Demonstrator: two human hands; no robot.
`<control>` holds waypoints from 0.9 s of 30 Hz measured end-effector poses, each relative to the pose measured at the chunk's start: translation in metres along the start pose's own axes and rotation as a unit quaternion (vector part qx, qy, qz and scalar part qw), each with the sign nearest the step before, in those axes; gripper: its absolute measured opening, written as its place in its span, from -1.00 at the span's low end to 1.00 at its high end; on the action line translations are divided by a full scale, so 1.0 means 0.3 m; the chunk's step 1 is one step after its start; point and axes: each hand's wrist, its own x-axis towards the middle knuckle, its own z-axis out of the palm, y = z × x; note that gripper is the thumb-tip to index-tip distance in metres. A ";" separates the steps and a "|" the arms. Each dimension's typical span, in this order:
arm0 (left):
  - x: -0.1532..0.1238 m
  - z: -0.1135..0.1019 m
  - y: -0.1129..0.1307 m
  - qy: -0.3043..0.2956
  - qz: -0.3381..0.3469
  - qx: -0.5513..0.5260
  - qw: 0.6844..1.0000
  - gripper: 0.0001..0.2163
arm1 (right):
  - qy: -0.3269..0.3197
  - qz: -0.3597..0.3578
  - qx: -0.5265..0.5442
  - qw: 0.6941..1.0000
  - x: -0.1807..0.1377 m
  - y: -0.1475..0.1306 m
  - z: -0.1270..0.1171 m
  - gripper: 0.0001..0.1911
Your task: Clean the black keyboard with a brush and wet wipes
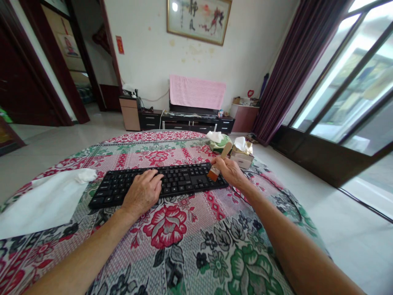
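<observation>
A black keyboard lies across the floral tablecloth in front of me. My left hand rests on its keys left of the middle, fingers stretched out flat and holding nothing. Over the keyboard's right end, my right hand is closed round a flat paintbrush with a pale wooden handle. The handle points up and away; the orange-brown bristles slant down to the left, close to the keys. Whether the bristles touch the keys, I cannot tell. A black cable curves over the cloth to the right of my right hand.
A white cloth lies left of the keyboard. Behind my right hand stand a green tissue box and a beige tissue box. The round table's tablecloth has red and green flowers. Beyond is a low cabinet and a pink towel.
</observation>
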 end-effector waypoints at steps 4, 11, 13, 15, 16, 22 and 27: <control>0.000 0.001 0.000 0.002 0.002 0.007 1.000 -0.71 | -0.039 0.039 0.028 0.998 -0.002 -0.003 -0.010 -0.52; -0.001 0.007 -0.003 0.007 -0.003 -0.008 1.000 -0.72 | -0.137 0.037 0.119 0.983 0.000 -0.014 -0.008 -0.70; -0.001 0.008 -0.004 0.006 -0.003 -0.008 1.000 -0.72 | -0.132 0.029 0.103 0.986 -0.005 -0.025 0.005 -0.70; -0.001 0.008 -0.004 0.003 -0.001 -0.003 1.000 -0.71 | -0.122 0.026 0.065 0.990 -0.011 -0.035 0.022 -0.69; -0.002 0.008 -0.005 0.002 0.000 0.001 1.000 -0.71 | -0.112 0.029 0.032 0.993 -0.013 -0.038 0.027 -0.69; -0.002 0.004 -0.004 -0.004 0.003 0.014 1.000 -0.70 | -0.007 0.084 -0.240 0.967 -0.004 -0.037 -0.017 -0.75; 0.000 0.002 -0.003 -0.004 0.004 0.009 1.000 -0.70 | 0.012 0.071 -0.214 0.974 -0.008 -0.062 -0.026 -0.71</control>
